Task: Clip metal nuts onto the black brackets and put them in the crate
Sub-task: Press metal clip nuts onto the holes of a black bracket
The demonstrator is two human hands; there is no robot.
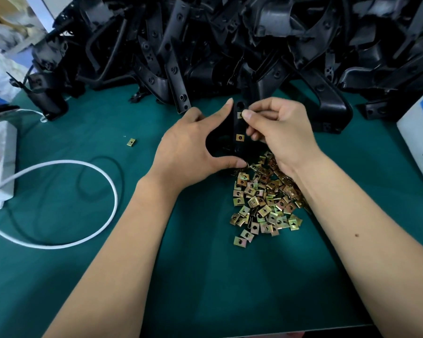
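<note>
Both forearms are reaching over the nut pile [266,198]; beyond it, left hand [188,147] is gripping an upright bracket [237,128] while right hand [279,128] is pinching a nut [240,115] against its right edge.

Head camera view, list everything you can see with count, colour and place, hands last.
Held bracket: one, black, centre, between both hands.
Fitted nuts: two, brass, on the held bracket.
Bracket pile: many, black, back of table.
Loose nuts: many, brass, heaped at centre right.
Stray nut: one, brass, left of centre.
Cable: one, white, looped at left.
Table: one, green.
Left hand: grips the bracket.
Right hand: fingers press the upper nut.
</note>
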